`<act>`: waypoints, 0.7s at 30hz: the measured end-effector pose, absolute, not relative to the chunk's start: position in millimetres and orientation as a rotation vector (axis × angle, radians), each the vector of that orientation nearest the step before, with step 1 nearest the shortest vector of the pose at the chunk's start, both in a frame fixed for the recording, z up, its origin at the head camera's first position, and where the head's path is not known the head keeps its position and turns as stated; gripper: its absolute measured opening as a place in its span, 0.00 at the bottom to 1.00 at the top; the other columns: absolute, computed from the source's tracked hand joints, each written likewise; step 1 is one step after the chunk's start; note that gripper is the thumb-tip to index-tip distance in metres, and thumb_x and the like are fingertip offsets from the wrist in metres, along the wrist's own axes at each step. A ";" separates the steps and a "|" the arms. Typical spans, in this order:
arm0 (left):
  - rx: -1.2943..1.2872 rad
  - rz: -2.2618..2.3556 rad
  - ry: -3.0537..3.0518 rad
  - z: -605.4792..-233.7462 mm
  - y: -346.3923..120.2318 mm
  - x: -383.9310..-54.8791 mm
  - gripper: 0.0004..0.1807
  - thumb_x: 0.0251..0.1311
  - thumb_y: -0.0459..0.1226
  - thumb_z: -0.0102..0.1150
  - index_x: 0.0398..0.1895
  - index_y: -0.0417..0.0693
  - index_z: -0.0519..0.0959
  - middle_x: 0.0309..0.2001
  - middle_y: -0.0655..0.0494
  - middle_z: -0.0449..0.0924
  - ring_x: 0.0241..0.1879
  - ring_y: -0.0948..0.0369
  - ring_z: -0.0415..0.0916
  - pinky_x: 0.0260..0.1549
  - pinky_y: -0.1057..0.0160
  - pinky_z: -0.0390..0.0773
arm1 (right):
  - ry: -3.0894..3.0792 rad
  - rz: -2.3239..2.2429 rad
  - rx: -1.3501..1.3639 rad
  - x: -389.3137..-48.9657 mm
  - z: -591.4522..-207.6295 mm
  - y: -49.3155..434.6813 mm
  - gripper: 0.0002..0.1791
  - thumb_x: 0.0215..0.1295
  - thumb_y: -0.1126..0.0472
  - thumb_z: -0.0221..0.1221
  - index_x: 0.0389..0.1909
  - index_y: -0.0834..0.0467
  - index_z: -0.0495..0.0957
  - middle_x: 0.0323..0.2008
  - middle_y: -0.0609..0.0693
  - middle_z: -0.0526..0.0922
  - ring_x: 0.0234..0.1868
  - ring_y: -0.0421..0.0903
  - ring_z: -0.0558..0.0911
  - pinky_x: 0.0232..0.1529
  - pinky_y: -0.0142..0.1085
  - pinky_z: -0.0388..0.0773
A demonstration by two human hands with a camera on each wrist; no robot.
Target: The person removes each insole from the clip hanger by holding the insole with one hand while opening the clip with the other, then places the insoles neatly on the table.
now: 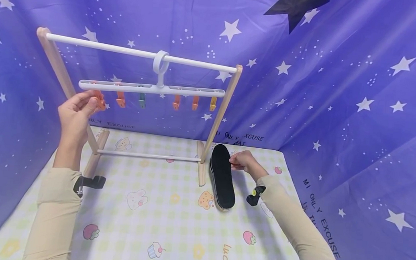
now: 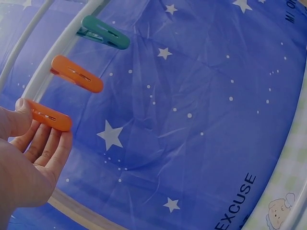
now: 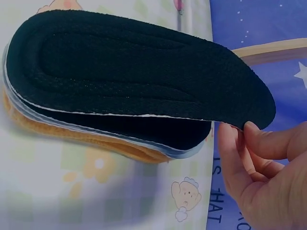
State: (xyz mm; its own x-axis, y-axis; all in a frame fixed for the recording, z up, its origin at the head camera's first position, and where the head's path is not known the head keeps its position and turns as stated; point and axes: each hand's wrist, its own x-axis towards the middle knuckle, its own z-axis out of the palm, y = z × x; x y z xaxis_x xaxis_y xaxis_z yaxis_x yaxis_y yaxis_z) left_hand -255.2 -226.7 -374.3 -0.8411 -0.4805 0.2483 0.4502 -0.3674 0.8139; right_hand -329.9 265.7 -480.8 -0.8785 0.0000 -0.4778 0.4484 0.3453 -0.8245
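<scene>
My left hand (image 1: 73, 115) pinches the orange clip (image 2: 52, 117) at the left end of a white hanger bar (image 1: 124, 87), thumb on one side and fingers on the other. Another orange clip (image 2: 79, 75) and a green clip (image 2: 106, 32) hang beside it. With thumb and fingertips, my right hand (image 1: 246, 163) grips the edge of a black insole (image 3: 120, 67) near its narrower end. That end is lifted off a stack of insoles, while the other end rests on it. Below show another dark insole, pale layers and a tan fuzzy insole (image 3: 91, 139).
The hanger hooks over the white top rail (image 1: 101, 45) of a wooden-legged rack (image 1: 222, 111). More orange clips and a yellow clip (image 1: 213, 103) hang on its right half. A checked cloth (image 1: 172, 232) covers the surface, with purple star-print curtains (image 1: 360, 76) around it.
</scene>
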 end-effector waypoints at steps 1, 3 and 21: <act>0.045 -2.216 -1.303 -374.2 -226.6 -255.3 0.06 0.62 0.25 0.64 0.36 0.41 0.88 0.30 0.56 0.89 0.27 0.65 0.85 0.33 0.73 0.86 | 2.225 -1.545 0.393 -330.2 -482.2 265.9 0.07 0.67 0.77 0.57 0.44 0.76 0.76 0.19 0.48 0.82 0.19 0.40 0.82 0.33 0.38 0.89; 0.054 -2.222 -1.298 -374.0 -226.4 -255.5 0.06 0.62 0.25 0.64 0.36 0.41 0.88 0.30 0.56 0.89 0.27 0.65 0.85 0.33 0.73 0.86 | 2.234 -1.538 0.402 -330.9 -485.2 266.1 0.05 0.67 0.77 0.57 0.42 0.74 0.77 0.20 0.48 0.82 0.19 0.40 0.82 0.31 0.36 0.89; 0.069 -2.225 -1.320 -375.2 -226.8 -254.5 0.07 0.63 0.25 0.63 0.38 0.41 0.88 0.30 0.56 0.89 0.27 0.65 0.85 0.34 0.73 0.86 | 2.257 -1.575 0.427 -328.2 -505.4 270.2 0.11 0.67 0.76 0.59 0.48 0.77 0.76 0.23 0.48 0.82 0.20 0.40 0.82 0.31 0.34 0.88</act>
State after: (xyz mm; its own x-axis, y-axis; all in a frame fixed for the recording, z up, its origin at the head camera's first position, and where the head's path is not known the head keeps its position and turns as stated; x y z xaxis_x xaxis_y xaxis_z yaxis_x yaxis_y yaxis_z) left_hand -254.5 -226.8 -375.2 -0.8493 -0.4774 0.2254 0.4268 -0.3695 0.8254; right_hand -328.2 270.2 -505.4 -0.8917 0.0438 -0.4506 0.4380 0.3349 -0.8343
